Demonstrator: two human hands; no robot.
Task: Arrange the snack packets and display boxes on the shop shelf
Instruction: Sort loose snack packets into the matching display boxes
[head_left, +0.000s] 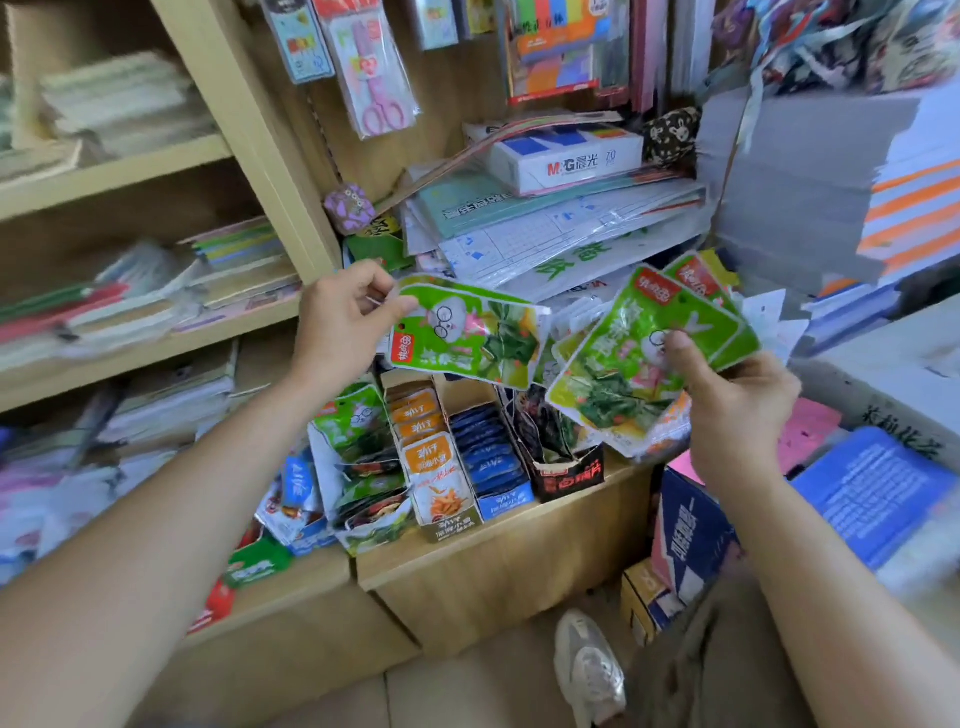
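My left hand (345, 314) pinches the edge of one green snack packet (478, 338) and holds it flat in the air above the display boxes. My right hand (727, 400) grips a fanned bunch of green snack packets (639, 364), thumb on top. Below them on the low wooden shelf (519, 551) stand an orange display box (436, 467), a blue display box (493, 467) and a black display box (566, 467). A torn green-and-white display box (358, 457) with mixed packets leans at their left.
Stacks of paper and an M&G paper ream (571, 156) lie on the ledge behind the boxes. Bookshelves (156, 171) with notebooks fill the left. Scissors packs (374, 78) hang above. Cardboard cartons (685, 525) and my shoe (587, 665) are on the floor at the right.
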